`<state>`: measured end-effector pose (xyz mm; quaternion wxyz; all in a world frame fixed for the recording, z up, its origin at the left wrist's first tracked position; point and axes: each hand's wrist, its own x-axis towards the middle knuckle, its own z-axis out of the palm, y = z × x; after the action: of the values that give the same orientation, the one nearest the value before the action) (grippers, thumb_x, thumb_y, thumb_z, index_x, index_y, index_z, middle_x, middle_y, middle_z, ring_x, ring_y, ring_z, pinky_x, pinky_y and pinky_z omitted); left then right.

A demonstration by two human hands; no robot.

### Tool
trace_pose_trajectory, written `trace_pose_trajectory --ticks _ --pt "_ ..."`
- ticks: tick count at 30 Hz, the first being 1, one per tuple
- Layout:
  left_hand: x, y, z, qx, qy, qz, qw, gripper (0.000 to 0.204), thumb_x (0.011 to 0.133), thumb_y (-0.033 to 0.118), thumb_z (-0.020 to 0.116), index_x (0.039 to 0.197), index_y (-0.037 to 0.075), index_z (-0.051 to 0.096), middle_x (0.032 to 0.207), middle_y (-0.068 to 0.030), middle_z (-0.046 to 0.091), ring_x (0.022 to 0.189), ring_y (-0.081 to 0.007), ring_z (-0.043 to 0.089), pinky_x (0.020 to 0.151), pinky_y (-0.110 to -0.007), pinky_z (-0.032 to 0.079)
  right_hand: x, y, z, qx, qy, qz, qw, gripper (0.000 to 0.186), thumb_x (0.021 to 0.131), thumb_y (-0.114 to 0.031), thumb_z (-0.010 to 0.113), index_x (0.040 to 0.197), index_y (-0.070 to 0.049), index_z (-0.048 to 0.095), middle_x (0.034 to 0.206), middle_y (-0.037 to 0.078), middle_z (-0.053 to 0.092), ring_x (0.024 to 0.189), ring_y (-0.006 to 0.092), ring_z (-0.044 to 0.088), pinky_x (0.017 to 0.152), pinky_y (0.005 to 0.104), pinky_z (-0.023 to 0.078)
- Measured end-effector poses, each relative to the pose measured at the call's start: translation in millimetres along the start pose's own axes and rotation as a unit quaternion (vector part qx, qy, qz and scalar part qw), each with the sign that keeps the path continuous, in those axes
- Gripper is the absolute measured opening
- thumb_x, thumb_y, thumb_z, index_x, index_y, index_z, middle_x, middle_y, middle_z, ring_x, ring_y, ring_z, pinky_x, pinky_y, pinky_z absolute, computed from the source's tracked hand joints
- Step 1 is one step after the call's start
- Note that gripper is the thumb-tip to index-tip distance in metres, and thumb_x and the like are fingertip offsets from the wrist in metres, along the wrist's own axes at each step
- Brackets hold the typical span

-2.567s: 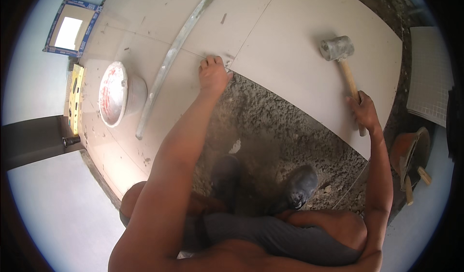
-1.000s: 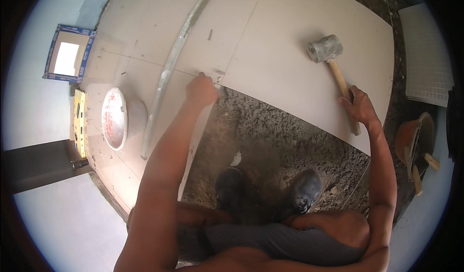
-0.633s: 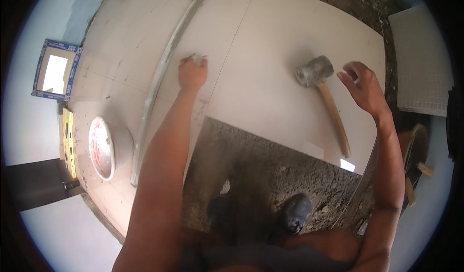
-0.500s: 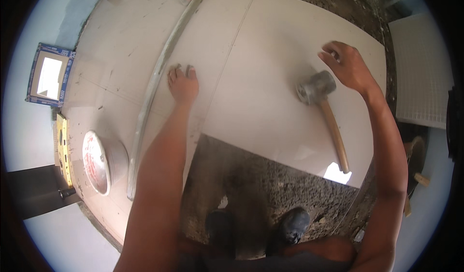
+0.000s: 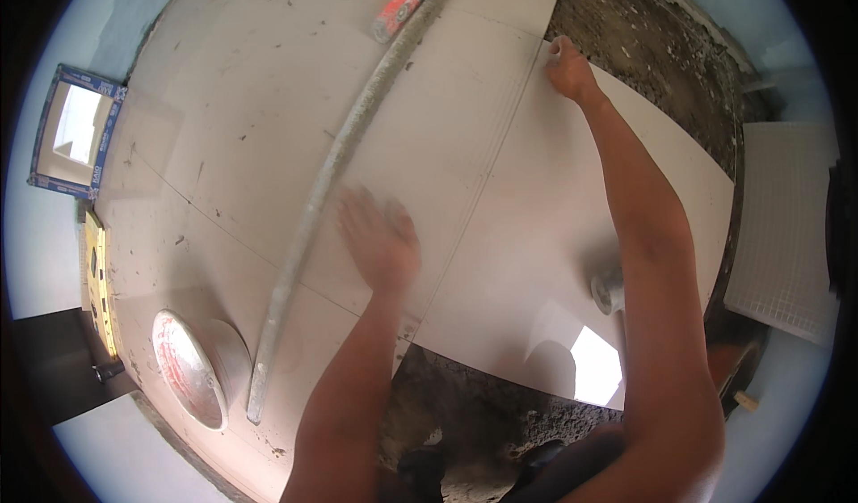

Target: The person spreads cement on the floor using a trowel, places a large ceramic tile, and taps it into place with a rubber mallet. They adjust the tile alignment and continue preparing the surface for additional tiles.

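Note:
My left hand [image 5: 380, 244] is open, its fingers spread and smeared by motion, over the pale floor tiles [image 5: 447, 137] left of a tile joint. My right hand [image 5: 570, 70] is reached far forward at the far left corner of a large cream tile [image 5: 527, 253]. Its fingers are curled in a pinch, and what they hold, if anything, cannot be made out. A mallet [image 5: 607, 290] lies on that tile, mostly hidden behind my right forearm; only part of its grey head shows. Left of my left hand lies a long grey straight bar [image 5: 313, 208].
A whitish bucket [image 5: 234, 356] with reddish smears lies tipped at the left. A red-and-grey tube-like package [image 5: 398, 16] rests beside the bar's far end. Along the left wall are a yellow spirit level [image 5: 100, 289] and a blue-edged frame [image 5: 109, 137]. Rough soil [image 5: 617, 34] borders the tiles.
My right hand has gone from above the mallet to the tile's far left corner. My left hand's fingers have spread from a curl. The view has shifted, and my forearm now covers the mallet's handle.

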<state>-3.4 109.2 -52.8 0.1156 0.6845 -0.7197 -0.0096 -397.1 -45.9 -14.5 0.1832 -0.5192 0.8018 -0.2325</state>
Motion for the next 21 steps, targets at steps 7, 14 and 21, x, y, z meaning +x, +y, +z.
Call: trace_pose_trajectory --ticks 7,14,21 --pt "4 3 -9 -0.002 -0.033 -0.014 0.999 0.071 0.099 0.044 0.038 0.149 -0.006 0.028 0.159 -0.0233 0.018 0.150 -0.0373 0.011 0.122 -0.049 0.008 44 -8 3 -0.018 -0.030 0.018 0.999 0.031 0.086 -0.007 0.047 0.115 0.002 0.046 0.107 0.029 0.064 0.091 0.0453 0.066 0.070 0.0498 0.055" --pt "6 8 -11 -0.009 -0.048 -0.011 0.999 0.072 0.099 0.045 0.037 0.150 -0.005 0.026 0.160 -0.0220 0.015 0.150 -0.0366 0.008 0.122 -0.048 0.005 67 1 -6 0.033 -0.064 0.064 0.995 0.026 0.087 -0.007 0.048 0.110 0.004 0.048 0.104 0.029 0.063 0.063 0.0424 0.067 0.053 0.0478 0.057" --pt "7 7 -12 -0.021 -0.042 -0.013 0.999 0.072 0.099 0.044 0.039 0.150 -0.005 0.026 0.160 -0.0217 0.016 0.150 -0.0363 0.009 0.122 -0.048 0.005 57 29 32 -0.194 0.064 -0.095 0.974 0.052 0.088 -0.009 0.047 0.139 0.001 0.044 0.127 0.027 0.059 0.115 0.0394 0.060 0.098 0.0440 0.049"
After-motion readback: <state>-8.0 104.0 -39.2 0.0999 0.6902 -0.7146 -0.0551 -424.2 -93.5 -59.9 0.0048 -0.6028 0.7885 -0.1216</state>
